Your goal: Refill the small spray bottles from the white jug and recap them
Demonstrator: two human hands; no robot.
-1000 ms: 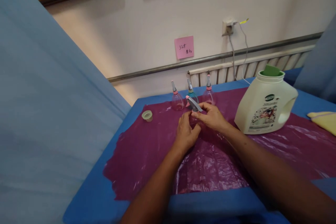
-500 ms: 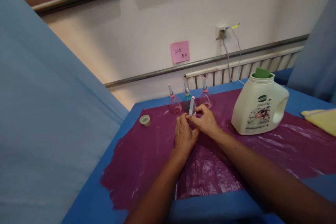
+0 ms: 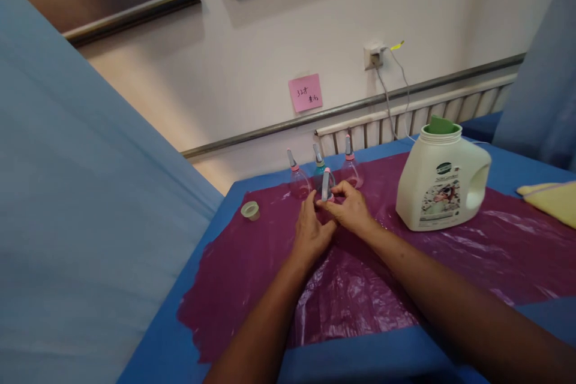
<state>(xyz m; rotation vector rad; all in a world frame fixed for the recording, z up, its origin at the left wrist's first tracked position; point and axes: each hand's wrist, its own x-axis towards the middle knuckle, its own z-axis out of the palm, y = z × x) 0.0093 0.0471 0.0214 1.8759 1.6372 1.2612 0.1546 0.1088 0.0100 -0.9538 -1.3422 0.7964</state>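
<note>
Your left hand [image 3: 312,231] grasps the spray bottle [image 3: 326,192], your right hand [image 3: 352,209] pinches its neck [image 3: 331,198]; the trigger head [image 3: 325,183], slanting sideways a second ago, now stands nearly upright.

We see a glossy, crinkled plastic sheet [image 3: 252,276]; smooth, see-through plastic bottles [image 3: 299,184]; and a smooth, matt plastic jug [image 3: 443,177]. We find the towel [image 3: 549,201] matt cloth, the note [image 3: 306,93] matt paper, the rail [image 3: 274,128] dull metal, and the curtain [image 3: 85,192] softly creased, matt fabric.
</note>
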